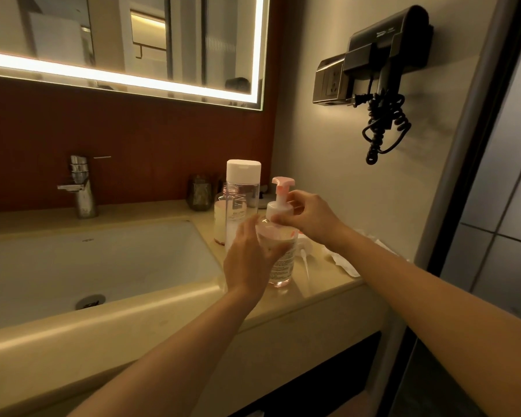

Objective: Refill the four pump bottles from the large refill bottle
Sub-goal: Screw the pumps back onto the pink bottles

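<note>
Standing upright near the front edge of the surface [328, 296], right of the sink [103, 266], the pump bottle [280, 266] is held by both hands. Fingers of the left hand [247, 260] curl round its body. Fingers of the right hand [312, 219] pinch the pump collar [278, 210] above, on the bottle's vertical axis. The capped refill bottle [242, 188] stands just behind.

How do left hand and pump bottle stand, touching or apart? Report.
Touching. The head view shows the left hand wrapped round the pump bottle, gripping its body.
</note>
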### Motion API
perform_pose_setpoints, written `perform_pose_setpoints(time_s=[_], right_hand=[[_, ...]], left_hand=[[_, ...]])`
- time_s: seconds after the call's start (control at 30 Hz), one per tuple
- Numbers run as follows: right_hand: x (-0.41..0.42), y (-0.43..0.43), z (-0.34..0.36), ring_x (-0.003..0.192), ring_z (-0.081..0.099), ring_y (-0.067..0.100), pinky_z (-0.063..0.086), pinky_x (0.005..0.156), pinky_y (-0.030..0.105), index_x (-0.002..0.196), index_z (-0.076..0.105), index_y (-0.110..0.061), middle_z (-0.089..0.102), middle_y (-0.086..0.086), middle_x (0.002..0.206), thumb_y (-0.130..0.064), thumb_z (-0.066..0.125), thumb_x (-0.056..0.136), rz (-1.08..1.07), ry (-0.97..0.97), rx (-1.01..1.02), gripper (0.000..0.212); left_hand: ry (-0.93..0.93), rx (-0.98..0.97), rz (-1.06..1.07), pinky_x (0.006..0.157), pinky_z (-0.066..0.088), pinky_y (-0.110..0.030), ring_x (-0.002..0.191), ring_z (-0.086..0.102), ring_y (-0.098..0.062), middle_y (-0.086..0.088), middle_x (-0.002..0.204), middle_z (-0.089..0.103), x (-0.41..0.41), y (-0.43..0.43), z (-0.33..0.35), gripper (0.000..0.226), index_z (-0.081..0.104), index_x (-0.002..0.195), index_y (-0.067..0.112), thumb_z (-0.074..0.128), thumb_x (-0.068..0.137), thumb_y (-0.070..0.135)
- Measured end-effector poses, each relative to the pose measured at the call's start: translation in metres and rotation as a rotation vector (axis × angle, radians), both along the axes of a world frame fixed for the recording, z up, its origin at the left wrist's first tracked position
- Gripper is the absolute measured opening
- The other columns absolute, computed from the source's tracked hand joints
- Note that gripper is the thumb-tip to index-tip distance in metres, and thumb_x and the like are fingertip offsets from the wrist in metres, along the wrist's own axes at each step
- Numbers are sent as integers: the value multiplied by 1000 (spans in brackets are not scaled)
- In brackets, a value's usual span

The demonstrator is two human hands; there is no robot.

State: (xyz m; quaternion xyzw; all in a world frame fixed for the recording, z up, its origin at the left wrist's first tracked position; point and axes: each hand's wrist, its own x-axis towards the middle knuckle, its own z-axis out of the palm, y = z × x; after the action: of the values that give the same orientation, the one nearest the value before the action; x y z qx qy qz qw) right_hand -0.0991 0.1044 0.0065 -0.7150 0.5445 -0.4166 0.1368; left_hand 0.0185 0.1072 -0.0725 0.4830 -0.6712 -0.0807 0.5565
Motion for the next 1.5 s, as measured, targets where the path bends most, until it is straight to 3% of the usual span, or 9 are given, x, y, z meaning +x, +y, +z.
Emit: perform_pose_setpoints(time_s=[0.13,0.27,0.37,0.7,0.87,1.0,1.1,1.33,1.5], right_hand=[[-8,2,-7,104,54,16,47,82,26,131,46,-14,56,0,119,-42,52,89,0,-150,-2,52],[-37,-6,-27,91,58,19,46,75,29,106,58,-10,61,3,98,-43,45,93,-321,-230,-28,38],[-53,-18,-48,81,58,24,52,79,40,87,56,-12,61,8,87,-42,48,92,-437,-116,157,32],[-56,-61,-63,65,47,15,40,53,28,83,42,-19,50,-1,74,-58,47,86,-469,198,273,40],[-53,-77,-58,77,61,24,54,73,38,92,59,-9,64,10,90,-36,50,92,-375,187,353,28],[-51,-83,-50,79,67,27,58,74,39,104,62,-6,67,12,96,-29,51,93,-336,229,440,28],[-52,-85,-50,79,68,30,57,76,39,102,63,-4,68,13,98,-28,53,92,-316,166,441,27],[-54,-92,-51,79,68,30,58,76,38,100,64,0,68,16,97,-29,61,88,-328,91,495,32],[-57,-93,-51,72,64,25,52,59,28,102,64,0,67,17,99,-32,53,92,-318,118,524,35]], left_hand=[[74,-106,131,104,28,-35,128,30,-27,-13,146,28,10,2,-13,100,19,136,29,60,56,71],[92,126,-37,111,18,-50,142,6,-30,-8,156,-6,30,-13,-20,128,-5,145,36,75,49,58],[62,163,-136,109,28,-57,142,14,-28,-4,156,1,25,-20,-20,130,-10,143,40,83,53,46],[63,176,-172,111,24,-46,142,14,-19,4,156,12,-10,-50,-20,126,-5,147,31,83,58,42],[18,170,-149,107,30,-43,139,22,-19,1,153,21,-13,-62,-15,116,4,148,28,80,62,43],[95,81,-37,101,40,-40,127,39,-22,-6,142,38,5,-66,-12,88,27,142,17,56,71,60],[165,54,126,99,38,-32,123,41,-24,-10,137,41,25,-89,-11,69,32,139,12,57,85,46],[183,260,14,110,29,-52,137,26,-27,-10,149,25,43,-139,-13,95,12,147,15,73,76,31],[331,325,-100,101,41,-51,125,44,-25,-7,139,42,45,-148,-14,91,19,144,18,75,74,30]])
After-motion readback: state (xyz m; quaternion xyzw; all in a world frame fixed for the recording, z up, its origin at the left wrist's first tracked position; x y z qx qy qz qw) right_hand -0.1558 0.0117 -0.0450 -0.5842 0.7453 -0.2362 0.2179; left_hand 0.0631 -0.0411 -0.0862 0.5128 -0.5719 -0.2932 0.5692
